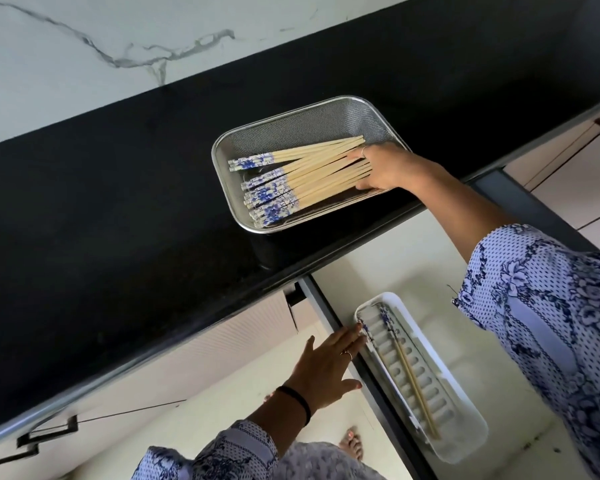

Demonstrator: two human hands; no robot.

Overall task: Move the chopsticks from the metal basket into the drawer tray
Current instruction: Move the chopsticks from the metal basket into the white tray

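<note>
A metal mesh basket (291,126) sits on the black countertop and holds several wooden chopsticks (312,168) with blue-and-white patterned ends. My right hand (385,168) reaches into the basket, its fingers closing around the plain tips of the chopsticks. Below the counter, an open drawer holds a white ridged tray (458,386) with a chopstick (413,382) lying lengthwise in it. My left hand (326,365) rests flat, fingers spread, on the drawer's left edge beside the tray, holding nothing.
The black countertop (118,220) stretches to the left, backed by a white marble wall (84,46). The drawer's dark side rail (378,393) runs beside the tray. Cabinet fronts with handles (49,434) lie lower left; my foot (352,445) shows on the floor.
</note>
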